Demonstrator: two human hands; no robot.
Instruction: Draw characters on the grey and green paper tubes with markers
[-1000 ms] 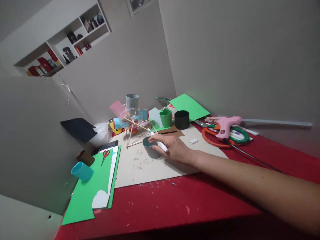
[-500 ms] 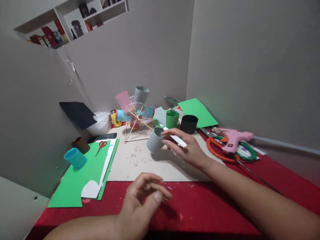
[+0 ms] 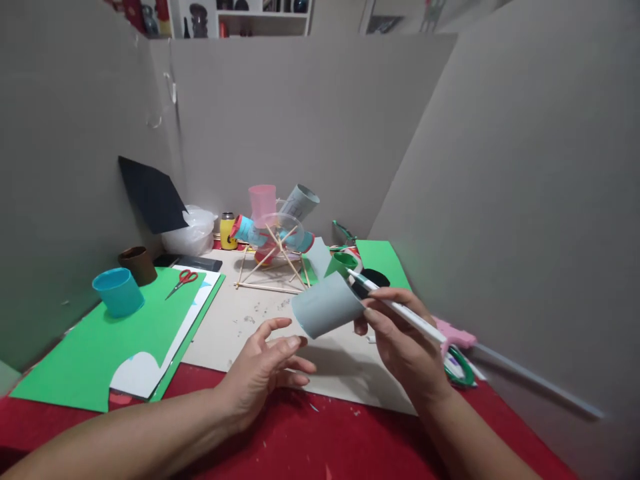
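Note:
My right hand (image 3: 407, 350) pinches the rim of a grey paper cup (image 3: 327, 307), which is tilted on its side above the work board (image 3: 250, 347). The same hand also carries a white marker (image 3: 405, 312), its tip pointing up and left past the cup. My left hand (image 3: 267, 367) is just below the cup's other end, fingers apart and holding nothing. Whether its fingertips touch the cup I cannot tell. Behind the cup stands a small wheel of sticks (image 3: 279, 248) carrying pink, grey and blue cups.
A blue cup (image 3: 120, 293), a brown cup (image 3: 137, 265) and red-handled scissors (image 3: 185, 280) lie on green sheets at left. A green cup (image 3: 343, 262) and black cup (image 3: 375, 278) stand behind my right hand. A pink glue gun (image 3: 457, 333) lies at right on the red cloth.
The grey cup has been lifted off the board and tipped sideways in my right hand. My left hand has moved up toward it. The camera view has turned right.

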